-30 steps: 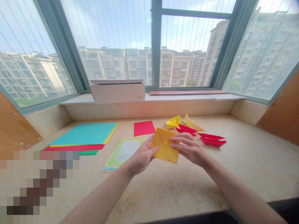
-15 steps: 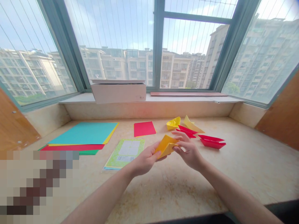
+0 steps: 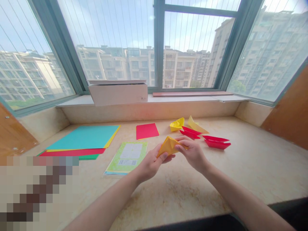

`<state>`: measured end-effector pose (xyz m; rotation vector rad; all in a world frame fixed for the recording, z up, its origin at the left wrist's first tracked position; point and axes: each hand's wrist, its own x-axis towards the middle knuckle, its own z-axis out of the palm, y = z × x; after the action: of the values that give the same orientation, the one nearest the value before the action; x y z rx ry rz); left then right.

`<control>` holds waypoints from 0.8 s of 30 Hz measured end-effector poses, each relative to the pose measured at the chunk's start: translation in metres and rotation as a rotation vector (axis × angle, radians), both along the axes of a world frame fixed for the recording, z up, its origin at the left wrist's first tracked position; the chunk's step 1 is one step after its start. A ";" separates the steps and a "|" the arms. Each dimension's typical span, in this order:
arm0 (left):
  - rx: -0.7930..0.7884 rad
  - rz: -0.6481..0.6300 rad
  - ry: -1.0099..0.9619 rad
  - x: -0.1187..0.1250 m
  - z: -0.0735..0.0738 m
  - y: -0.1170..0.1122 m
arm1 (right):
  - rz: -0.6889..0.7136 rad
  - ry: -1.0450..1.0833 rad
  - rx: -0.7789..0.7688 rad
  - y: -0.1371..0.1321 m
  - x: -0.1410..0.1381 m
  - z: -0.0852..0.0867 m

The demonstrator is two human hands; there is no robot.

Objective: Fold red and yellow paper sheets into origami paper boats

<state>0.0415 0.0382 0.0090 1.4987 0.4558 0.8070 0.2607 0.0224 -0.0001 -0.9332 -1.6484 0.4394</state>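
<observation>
A folded piece of yellow paper [image 3: 168, 146] is held just above the stone counter [image 3: 183, 189], between both hands. My left hand [image 3: 150, 163] pinches its lower left corner. My right hand [image 3: 193, 154] grips its right side with thumb and fingers closed on the fold. Behind my hands lie finished paper boats: two yellow boats [image 3: 177, 124] and two red boats [image 3: 216, 142].
A red square sheet [image 3: 146, 131] and a green printed sheet [image 3: 127, 155] lie left of my hands. A stack of large coloured sheets [image 3: 84, 138] sits further left. A white cardboard box [image 3: 117, 92] stands on the window sill. A pixelated patch covers the lower left corner.
The yellow paper was a flat square held up facing me; it has since been folded in on itself into a smaller peaked shape, with my hands drawn closer together.
</observation>
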 end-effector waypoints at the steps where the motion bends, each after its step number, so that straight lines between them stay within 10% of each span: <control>1: -0.031 -0.006 -0.027 0.000 0.001 0.001 | 0.013 0.020 -0.001 0.001 0.002 -0.001; 24: -0.180 -0.043 -0.175 -0.008 0.007 0.008 | 0.169 0.194 -0.093 -0.001 0.013 0.008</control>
<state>0.0331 0.0465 0.0160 1.2556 0.3548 0.8328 0.2736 0.0211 0.0083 -0.7950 -1.5445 0.7050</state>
